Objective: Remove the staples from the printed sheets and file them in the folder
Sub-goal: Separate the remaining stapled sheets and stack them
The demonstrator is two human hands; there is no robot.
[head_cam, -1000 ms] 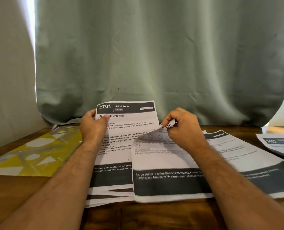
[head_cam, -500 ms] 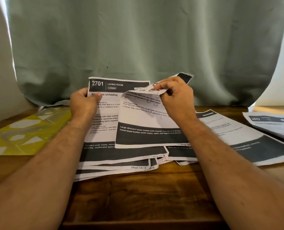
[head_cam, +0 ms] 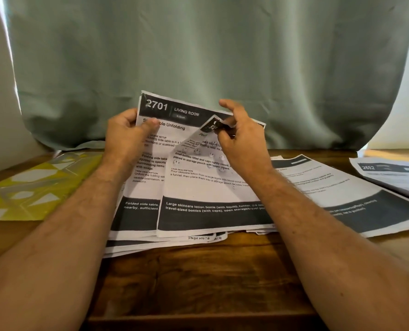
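Head view: thin, creased printed sheets [head_cam: 194, 163], white with black header and footer bands, fanned in a loose stack on dark, grained wooden desk [head_cam: 198, 283]. Left hand [head_cam: 124, 139]: grip closed on top-left edge of sheet headed "2701 LIVING ROOM", thumb across front. Right hand [head_cam: 241, 139]: thumb and fingers pinching folded-over black top corner of front sheet, index finger raised clear. Staple hidden or too small to make out. Body text partly blurred; right forearm covering right part of stack. Folder [head_cam: 38, 187], glossy yellow with pale angular shapes, flat on desk left of left forearm, apart from sheets. Further sheets [head_cam: 346, 194] flat at right, cut off at frame edge. Matte green curtain [head_cam: 198, 56] behind, in soft folds.
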